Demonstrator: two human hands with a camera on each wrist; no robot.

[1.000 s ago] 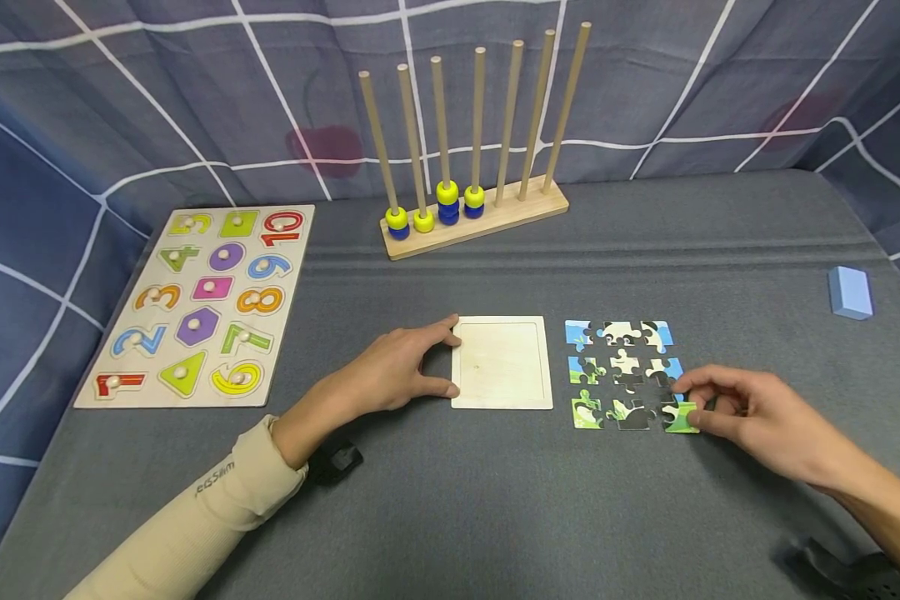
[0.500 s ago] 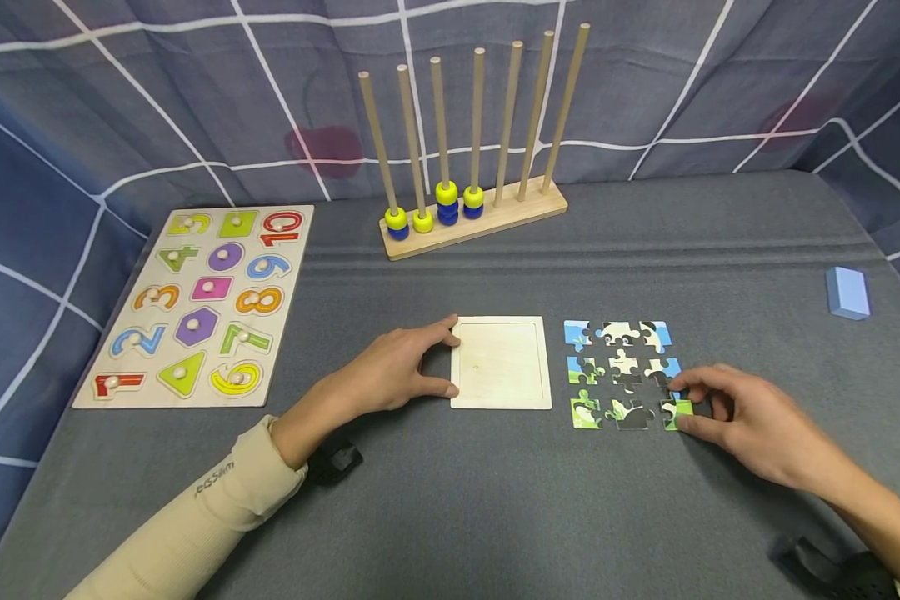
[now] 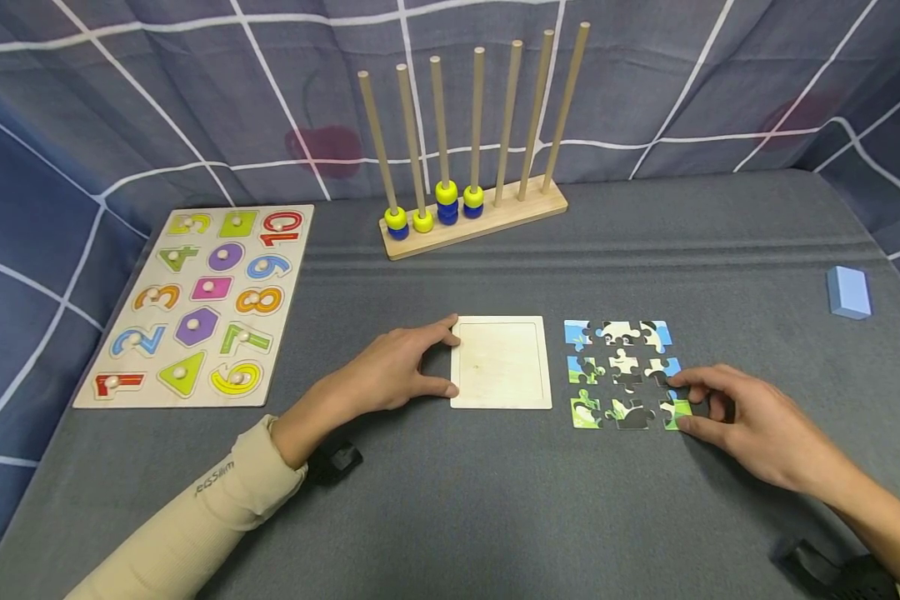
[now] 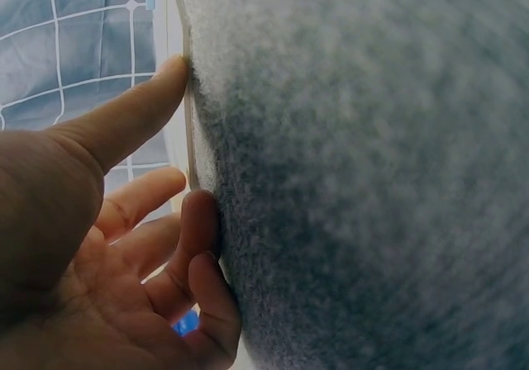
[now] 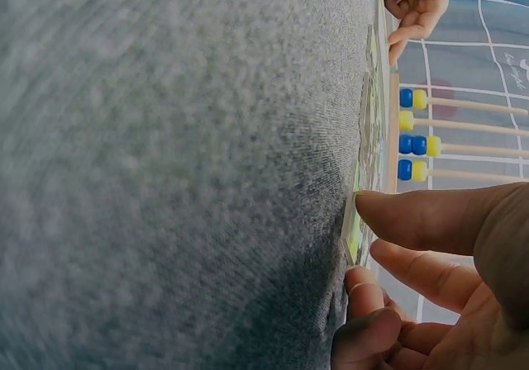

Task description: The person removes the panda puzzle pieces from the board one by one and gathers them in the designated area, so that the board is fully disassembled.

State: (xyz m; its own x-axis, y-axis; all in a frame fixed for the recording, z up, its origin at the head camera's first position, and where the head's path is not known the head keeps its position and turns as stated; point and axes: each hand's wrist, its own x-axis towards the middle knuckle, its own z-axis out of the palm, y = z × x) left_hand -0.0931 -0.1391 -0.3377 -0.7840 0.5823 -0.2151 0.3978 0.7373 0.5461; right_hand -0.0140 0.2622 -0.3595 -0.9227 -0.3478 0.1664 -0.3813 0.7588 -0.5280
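A square light-wood puzzle tray (image 3: 501, 367) with a shallow rim lies flat on the cloth. My left hand (image 3: 390, 367) touches its left edge, thumb and index finger spread apart along it. To the tray's right are several panda jigsaw pieces (image 3: 622, 367) in rows with gaps between them. My right hand (image 3: 750, 421) is at their right side. Its thumb touches the green corner piece (image 3: 675, 412), while the index fingertip reaches the right-hand piece (image 3: 663, 371) of the middle row. In the right wrist view the thumb (image 5: 413, 217) lies against the low edge of a piece.
At the left lies a knob puzzle board (image 3: 195, 308) with numbers and shapes. A wooden peg stand (image 3: 487, 223) with yellow and blue beads stands at the back. Far right is a light blue block (image 3: 849, 292). A dark checked curtain (image 3: 645, 83) hangs behind.
My right hand has moved slightly left, and the green corner piece has slid left with it, closer in line with its column. The left hand has stayed at the tray's edge.
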